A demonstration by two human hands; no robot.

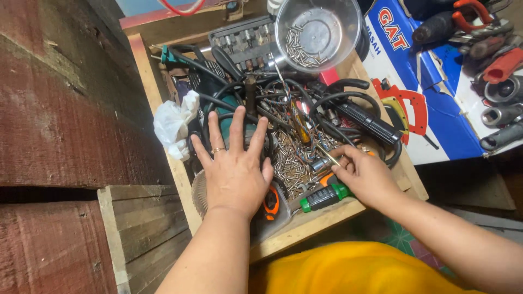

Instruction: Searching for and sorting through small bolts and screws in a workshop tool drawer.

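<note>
A wooden tray [143, 65] holds a jumble of black cables, tools and several loose nails and screws [289, 158]. My left hand [234, 169] lies flat with fingers spread over a green power tool [229, 103] and black cables in the tray's near left part; it holds nothing. My right hand [365, 174] is at the near right, its fingertips pinched on a thin metal nail [329, 156] above the pile. A green-and-black screwdriver handle [324, 197] lies just below that hand.
A clear plastic tub [318, 32] with several small nails stands at the tray's far end beside a socket set [242, 38]. A white plastic bag [173, 124] sits at the left rim. A blue-and-white box [436, 92] and more tools lie right. Wooden planks [65, 109] are left.
</note>
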